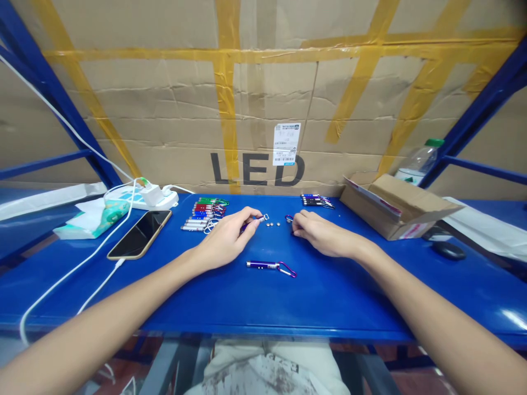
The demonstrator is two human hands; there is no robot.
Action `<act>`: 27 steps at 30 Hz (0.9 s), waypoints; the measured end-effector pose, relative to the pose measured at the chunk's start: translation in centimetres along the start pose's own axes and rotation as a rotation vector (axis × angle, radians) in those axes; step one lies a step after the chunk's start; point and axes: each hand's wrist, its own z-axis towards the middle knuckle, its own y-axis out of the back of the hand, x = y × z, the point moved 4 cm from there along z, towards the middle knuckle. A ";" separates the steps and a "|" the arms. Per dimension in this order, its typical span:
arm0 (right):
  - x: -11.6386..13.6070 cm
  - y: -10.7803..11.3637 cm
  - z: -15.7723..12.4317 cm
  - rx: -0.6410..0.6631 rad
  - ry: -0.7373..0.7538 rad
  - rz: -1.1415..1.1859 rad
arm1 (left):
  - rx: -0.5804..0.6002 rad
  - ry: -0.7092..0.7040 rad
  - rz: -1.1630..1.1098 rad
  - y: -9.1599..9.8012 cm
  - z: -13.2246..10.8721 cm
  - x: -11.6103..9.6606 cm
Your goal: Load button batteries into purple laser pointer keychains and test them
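My left hand (226,236) is closed around a small penlight (244,226), mostly covered by the fingers; its silver end and a thin wire loop (265,216) stick out to the right. Just right of that end, several button cells (272,224) lie on the blue table (197,296). My right hand (317,233) is pinched low over the table, with part of a dark carabiner clip (289,218) showing at its fingertips; the rest is hidden. Nearer to me, between the two hands, lies a purple penlight (263,265) with a carabiner on its right end.
Several penlights (201,215) in green, red, blue and silver lie at back left, and more dark ones (315,201) at back right. A phone (140,235) on a cable, a power strip (140,196), a tissue pack (94,218), an opened carton (397,206) and a black mouse (448,250) flank them.
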 end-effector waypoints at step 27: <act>0.8 -0.8 0.4 -0.152 0.113 0.031 | 0.024 -0.032 -0.029 0.2 -0.1 -0.5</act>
